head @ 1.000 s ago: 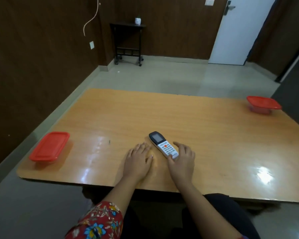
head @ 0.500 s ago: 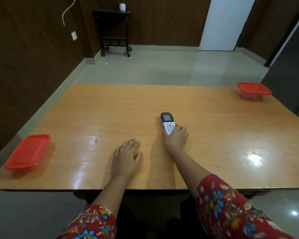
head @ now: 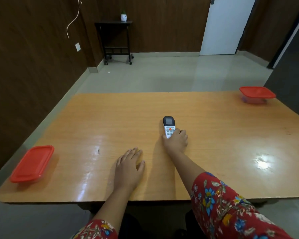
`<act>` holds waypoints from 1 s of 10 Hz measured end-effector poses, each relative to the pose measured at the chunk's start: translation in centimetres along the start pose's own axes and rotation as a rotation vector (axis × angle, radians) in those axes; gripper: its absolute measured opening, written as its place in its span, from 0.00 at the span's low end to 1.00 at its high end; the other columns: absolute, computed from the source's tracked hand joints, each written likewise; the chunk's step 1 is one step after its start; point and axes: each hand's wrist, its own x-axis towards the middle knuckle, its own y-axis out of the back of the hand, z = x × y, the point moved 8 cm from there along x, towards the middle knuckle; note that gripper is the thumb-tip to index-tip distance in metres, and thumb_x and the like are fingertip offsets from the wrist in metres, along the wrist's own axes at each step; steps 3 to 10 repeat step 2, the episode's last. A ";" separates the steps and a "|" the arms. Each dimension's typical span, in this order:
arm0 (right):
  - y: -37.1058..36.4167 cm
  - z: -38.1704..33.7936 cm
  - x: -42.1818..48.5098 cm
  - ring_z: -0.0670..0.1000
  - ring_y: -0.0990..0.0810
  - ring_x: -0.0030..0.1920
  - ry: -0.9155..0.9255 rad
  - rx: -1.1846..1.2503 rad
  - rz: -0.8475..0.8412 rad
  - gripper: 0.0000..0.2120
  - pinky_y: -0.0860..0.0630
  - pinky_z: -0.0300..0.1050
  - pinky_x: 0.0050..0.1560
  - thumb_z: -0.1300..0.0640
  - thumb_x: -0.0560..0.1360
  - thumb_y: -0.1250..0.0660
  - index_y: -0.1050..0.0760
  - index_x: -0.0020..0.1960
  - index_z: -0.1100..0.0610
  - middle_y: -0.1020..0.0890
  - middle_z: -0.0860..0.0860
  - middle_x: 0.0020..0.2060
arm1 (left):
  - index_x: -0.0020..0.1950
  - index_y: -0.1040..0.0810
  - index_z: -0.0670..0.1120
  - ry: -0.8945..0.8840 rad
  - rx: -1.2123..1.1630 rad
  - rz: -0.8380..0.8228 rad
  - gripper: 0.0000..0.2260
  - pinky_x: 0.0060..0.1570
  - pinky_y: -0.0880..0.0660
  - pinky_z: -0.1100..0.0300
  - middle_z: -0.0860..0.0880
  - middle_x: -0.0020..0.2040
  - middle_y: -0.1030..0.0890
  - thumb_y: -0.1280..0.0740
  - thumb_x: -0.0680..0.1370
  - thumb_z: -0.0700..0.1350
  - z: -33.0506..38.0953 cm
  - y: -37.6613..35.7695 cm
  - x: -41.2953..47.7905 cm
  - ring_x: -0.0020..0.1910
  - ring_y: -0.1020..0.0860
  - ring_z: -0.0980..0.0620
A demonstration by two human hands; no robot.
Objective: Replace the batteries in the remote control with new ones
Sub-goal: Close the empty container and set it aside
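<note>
The left hand (head: 129, 167) is lying flat on the glossy orange wooden table (head: 110, 118), fingers straight and slightly spread, holding nothing. Just ahead and to its right, the right hand (head: 176, 142) is curling round the near end of the remote control (head: 169, 127), which is facing up with its dark screen end pointing away. Its button markings are too small to read. Well to the left of the left hand, a rectangular box with a red lid (head: 32, 163) is sitting by the table edge, its contents hidden. Far ahead and right of the right hand, a second red-lidded box (head: 257, 94) is showing a clear base. What is inside is blurred.
</note>
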 end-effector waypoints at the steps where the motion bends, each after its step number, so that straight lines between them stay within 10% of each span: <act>1: 0.7 0.4 -0.4 0.57 0.31 0.62 -0.010 0.063 -0.080 0.37 0.33 0.49 0.62 0.35 0.67 0.31 0.33 0.65 0.60 0.30 0.56 0.60 | 0.72 0.34 0.57 0.001 -0.013 -0.015 0.21 0.73 0.46 0.55 0.58 0.75 0.36 0.43 0.79 0.56 0.3 0.1 -0.2 0.75 0.41 0.57; 10: 2.0 0.7 -1.2 0.57 0.30 0.63 -0.002 0.160 -0.155 0.32 0.31 0.51 0.59 0.37 0.70 0.34 0.31 0.64 0.58 0.28 0.55 0.60 | 0.71 0.33 0.56 0.005 -0.005 -0.017 0.21 0.72 0.44 0.55 0.57 0.74 0.35 0.42 0.79 0.56 0.4 0.6 -0.1 0.74 0.39 0.55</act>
